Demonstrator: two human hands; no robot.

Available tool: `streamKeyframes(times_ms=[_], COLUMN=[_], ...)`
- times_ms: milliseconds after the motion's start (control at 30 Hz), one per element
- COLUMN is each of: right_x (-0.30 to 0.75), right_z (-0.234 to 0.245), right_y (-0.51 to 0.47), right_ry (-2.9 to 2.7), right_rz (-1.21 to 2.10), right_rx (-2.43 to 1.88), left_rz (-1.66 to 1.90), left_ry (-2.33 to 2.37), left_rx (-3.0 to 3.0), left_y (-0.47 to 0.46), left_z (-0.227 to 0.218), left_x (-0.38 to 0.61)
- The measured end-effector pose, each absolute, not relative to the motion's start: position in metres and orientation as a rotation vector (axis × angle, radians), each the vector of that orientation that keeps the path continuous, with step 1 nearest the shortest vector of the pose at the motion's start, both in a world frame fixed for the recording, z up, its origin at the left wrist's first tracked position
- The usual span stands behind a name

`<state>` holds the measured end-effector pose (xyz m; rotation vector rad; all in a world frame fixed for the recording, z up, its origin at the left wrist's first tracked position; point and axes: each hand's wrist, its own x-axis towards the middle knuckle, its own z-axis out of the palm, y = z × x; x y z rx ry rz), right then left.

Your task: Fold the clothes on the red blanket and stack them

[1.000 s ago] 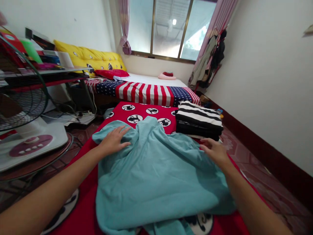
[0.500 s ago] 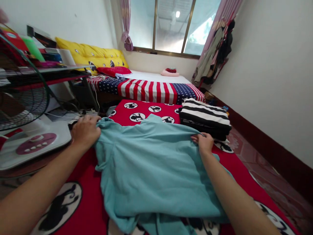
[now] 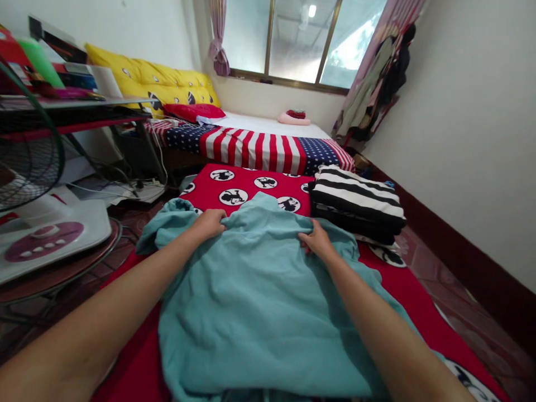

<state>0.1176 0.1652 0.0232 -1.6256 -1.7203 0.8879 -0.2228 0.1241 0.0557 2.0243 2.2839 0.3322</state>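
Note:
A light teal long-sleeved top (image 3: 259, 312) lies spread over a red cloth (image 3: 196, 181) printed with black figures in white circles. Its collar end points away from me and its lower edge is near me. My left hand (image 3: 211, 224) pinches the fabric left of the collar, fingers closed on it. On the other side of the collar, my right hand (image 3: 317, 239) grips the cloth between thumb and fingers. The left sleeve is bunched beyond my left forearm. Part of the top's right side is hidden under my right forearm.
A pile of folded clothes (image 3: 358, 201), a black-and-white striped one uppermost, sits at the right. On the left are a fan (image 3: 54, 237) on a round stool and a cluttered desk (image 3: 96, 103). Behind stands a bed with a stars-and-stripes cover (image 3: 251, 146).
My left hand has moved right, from the shoulder end to beside the collar. My right hand has come inward to the left. The left sleeve now spreads farther out to the left.

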Motion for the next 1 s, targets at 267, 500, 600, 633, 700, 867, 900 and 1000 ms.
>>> streamKeyframes(times_ms=[267, 500, 600, 633, 700, 867, 900, 1000], right_x=[0.096, 0.078, 0.075, 0.074, 0.074, 0.085, 0.089, 0.107], right_z=[0.018, -0.008, -0.003, -0.001, 0.003, 0.002, 0.001, 0.003], right_y=[0.196, 0.186, 0.189, 0.188, 0.183, 0.144, 0.133, 0.098], right_ry=[-1.695, -2.423, -2.461, -2.471, -2.486, -2.521, -2.534, -2.568], right_rz=[0.575, 0.078, 0.026, 0.02, 0.013, -0.021, -0.024, 0.019], right_rx=[-1.437, -1.536, -1.629, -1.645, -1.675, -1.701, -1.678, -1.541], left_rz=[0.999, 0.32, 0.249, 0.234, 0.235, 0.292, 0.309, 0.407], left_ry=[2.416, 2.279, 2.31, 2.329, 2.366, 2.219, 2.168, 2.085], left_rx=[1.955, 2.035, 2.025, 2.03, 2.092, 2.433, 2.482, 2.571], left_y=[0.139, 0.145, 0.147, 0.144, 0.132, 0.08, 0.069, 0.043], left_z=[0.046, 0.004, 0.009, 0.01, 0.009, -0.004, -0.007, -0.013], left_x=[-0.214, -0.212, -0.209, -0.206, -0.199, -0.194, -0.196, -0.202])
